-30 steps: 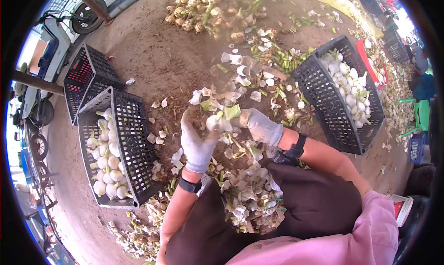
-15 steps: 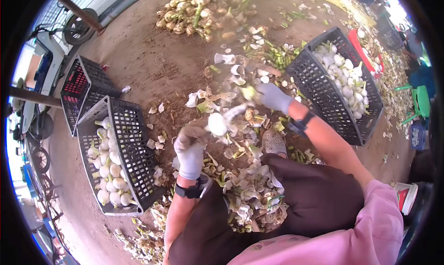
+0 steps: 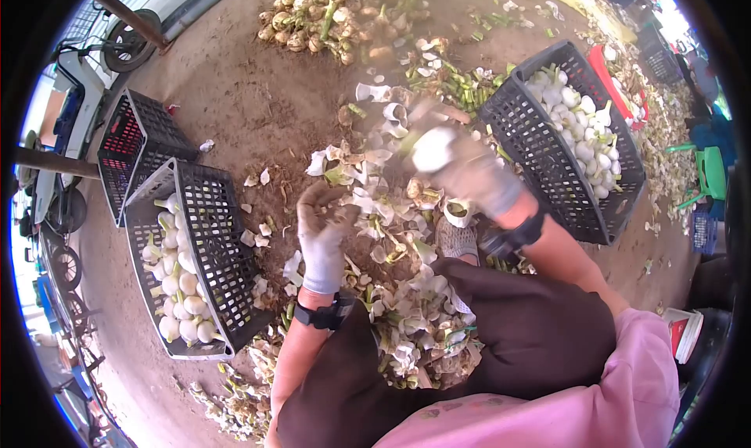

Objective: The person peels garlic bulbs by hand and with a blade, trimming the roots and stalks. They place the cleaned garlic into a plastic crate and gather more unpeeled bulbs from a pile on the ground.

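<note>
Two hands to log. State and position of each?

Reply: Left hand [image 3: 321, 227] sits at 9 o'clock of the peelings heap [image 3: 418, 323], fingers loosely curled, nothing visible in them. It is judged idle, its steadying role being over. Right hand [image 3: 473, 178] is motion-blurred, extended toward 1 o'clock, and appears closed around the white bulb [image 3: 434, 148]. The bulb sits at the fingertips, just short of the right crate [image 3: 516, 139], which already contains peeled bulbs. The long reach is probably needed because that crate stands at 2 o'clock, well apart from the lap.

Query: Layout rationale?

Reply: Left crate [image 3: 223, 237] at 9 o'clock and the right crate flank the person, so both seem within reach. The unpeeled pile [image 3: 325, 14] lies at 12 o'clock. Peelings drop straight onto the apron [image 3: 532, 338].

Query: Change against the earlier frames?

Reply: One second back, both hands pinched the bulb together at centre. Half a second back, they had parted, with the bulb between them. Now the left hand looks empty and the right carries the bulb farther out.
</note>
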`<action>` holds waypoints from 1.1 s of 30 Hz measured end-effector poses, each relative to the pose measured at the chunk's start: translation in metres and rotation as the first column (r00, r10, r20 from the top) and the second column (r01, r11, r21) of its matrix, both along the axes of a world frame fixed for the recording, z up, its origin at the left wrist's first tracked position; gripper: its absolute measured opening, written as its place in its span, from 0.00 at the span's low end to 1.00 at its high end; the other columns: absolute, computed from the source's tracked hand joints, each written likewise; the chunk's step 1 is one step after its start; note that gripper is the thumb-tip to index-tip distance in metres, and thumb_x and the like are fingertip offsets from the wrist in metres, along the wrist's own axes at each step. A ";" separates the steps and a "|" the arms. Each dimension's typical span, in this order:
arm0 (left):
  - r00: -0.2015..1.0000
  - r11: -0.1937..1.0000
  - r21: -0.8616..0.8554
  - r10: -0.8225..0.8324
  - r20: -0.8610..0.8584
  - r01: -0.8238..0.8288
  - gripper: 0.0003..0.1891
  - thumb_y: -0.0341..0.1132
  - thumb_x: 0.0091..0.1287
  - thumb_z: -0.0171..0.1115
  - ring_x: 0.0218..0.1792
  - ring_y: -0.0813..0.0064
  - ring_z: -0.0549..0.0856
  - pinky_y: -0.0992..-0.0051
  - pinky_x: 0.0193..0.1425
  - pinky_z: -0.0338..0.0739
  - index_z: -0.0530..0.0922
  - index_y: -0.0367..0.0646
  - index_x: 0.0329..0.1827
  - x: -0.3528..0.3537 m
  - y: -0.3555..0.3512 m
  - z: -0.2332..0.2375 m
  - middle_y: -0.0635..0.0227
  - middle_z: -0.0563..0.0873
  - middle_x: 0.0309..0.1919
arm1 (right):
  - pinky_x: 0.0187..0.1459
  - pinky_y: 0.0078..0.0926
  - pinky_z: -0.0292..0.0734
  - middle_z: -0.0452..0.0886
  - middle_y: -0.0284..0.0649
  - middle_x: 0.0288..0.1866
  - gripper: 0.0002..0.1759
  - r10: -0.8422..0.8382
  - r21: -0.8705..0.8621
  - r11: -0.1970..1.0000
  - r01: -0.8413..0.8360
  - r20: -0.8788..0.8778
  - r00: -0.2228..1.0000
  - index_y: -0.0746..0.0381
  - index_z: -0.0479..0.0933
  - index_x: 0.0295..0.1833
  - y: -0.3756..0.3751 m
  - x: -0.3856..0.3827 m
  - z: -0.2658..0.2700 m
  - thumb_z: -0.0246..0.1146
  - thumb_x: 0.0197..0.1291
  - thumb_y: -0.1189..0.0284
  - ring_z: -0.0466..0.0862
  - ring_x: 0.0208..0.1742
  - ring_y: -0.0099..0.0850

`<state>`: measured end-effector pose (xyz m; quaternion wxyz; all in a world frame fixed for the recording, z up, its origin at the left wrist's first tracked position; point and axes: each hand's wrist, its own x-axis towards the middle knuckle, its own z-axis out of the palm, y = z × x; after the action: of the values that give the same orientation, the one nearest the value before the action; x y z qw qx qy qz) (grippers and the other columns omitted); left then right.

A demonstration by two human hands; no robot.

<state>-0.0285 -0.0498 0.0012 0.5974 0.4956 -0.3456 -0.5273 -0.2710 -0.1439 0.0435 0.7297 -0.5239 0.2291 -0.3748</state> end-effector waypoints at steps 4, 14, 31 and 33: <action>0.993 0.986 0.130 0.108 -0.036 -0.103 0.22 0.23 0.65 0.56 0.41 0.75 0.84 0.74 0.44 0.81 0.68 0.40 0.63 0.012 0.003 -0.041 0.63 0.80 0.49 | 0.59 0.35 0.80 0.61 0.54 0.74 0.49 0.148 0.123 0.933 -0.339 0.726 0.671 0.60 0.59 0.74 -0.033 -0.060 0.006 0.76 0.47 0.67 0.77 0.63 0.42; 0.948 0.973 0.189 -0.180 0.262 0.132 0.34 0.19 0.59 0.58 0.47 0.80 0.78 0.81 0.53 0.74 0.64 0.36 0.72 0.009 0.009 -0.045 0.70 0.78 0.47 | 0.54 0.34 0.78 0.81 0.42 0.53 0.25 -0.004 -0.227 0.932 -0.282 -0.786 0.619 0.57 0.74 0.61 -0.025 0.009 -0.161 0.60 0.56 0.82 0.83 0.51 0.41; 0.785 1.000 -0.017 0.003 0.619 0.010 0.27 0.17 0.51 0.65 0.46 0.75 0.84 0.76 0.54 0.78 0.75 0.36 0.58 0.000 0.011 -0.022 0.64 0.85 0.47 | 0.41 0.19 0.75 0.79 0.26 0.45 0.15 0.204 0.283 0.941 -0.187 -0.034 0.978 0.61 0.77 0.54 0.024 0.073 -0.075 0.60 0.71 0.62 0.76 0.43 0.14; 0.721 0.998 -0.065 0.032 0.692 0.018 0.28 0.17 0.49 0.64 0.46 0.74 0.84 0.75 0.55 0.78 0.75 0.36 0.57 -0.004 0.012 -0.014 0.62 0.85 0.46 | 0.43 0.19 0.75 0.80 0.26 0.45 0.14 0.110 0.325 0.935 -0.140 0.109 0.988 0.61 0.76 0.55 0.031 0.087 -0.078 0.60 0.72 0.64 0.77 0.43 0.14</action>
<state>-0.0330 -0.0380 -0.0132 0.4433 0.6376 -0.5594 -0.2898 -0.1836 -0.1133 -0.0349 0.8393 -0.3901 0.2224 -0.3066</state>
